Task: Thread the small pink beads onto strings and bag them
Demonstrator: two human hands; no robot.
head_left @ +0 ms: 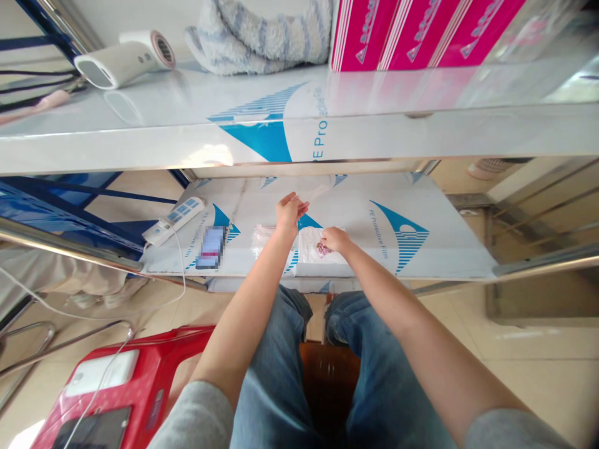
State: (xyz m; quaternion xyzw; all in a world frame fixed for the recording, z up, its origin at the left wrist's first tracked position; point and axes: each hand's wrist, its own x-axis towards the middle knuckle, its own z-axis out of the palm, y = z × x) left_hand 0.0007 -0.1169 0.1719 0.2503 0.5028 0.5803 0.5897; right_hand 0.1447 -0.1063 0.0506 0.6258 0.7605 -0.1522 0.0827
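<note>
My left hand (291, 213) is raised over the lower shelf (355, 212), fingers slightly bent and apart, with no held thing that I can make out. A faint, see-through pale patch lies just beyond its fingertips; I cannot tell what it is. My right hand (335, 239) is closed on a small cluster of pink and dark red beads (322, 249). Under those beads lies a whitish, thin plastic bag (307, 248). To its left, partly behind my left forearm, is a stack of clear plastic bags (261, 238).
A phone (211, 247) and a white power strip (174, 221) with a cable lie left on the shelf. Above, the upper shelf's edge (163, 149) juts out, bearing a hair dryer (124, 59), a striped fluffy cloth (266, 37) and pink boxes (402, 34). A red stool (154, 368) stands lower left.
</note>
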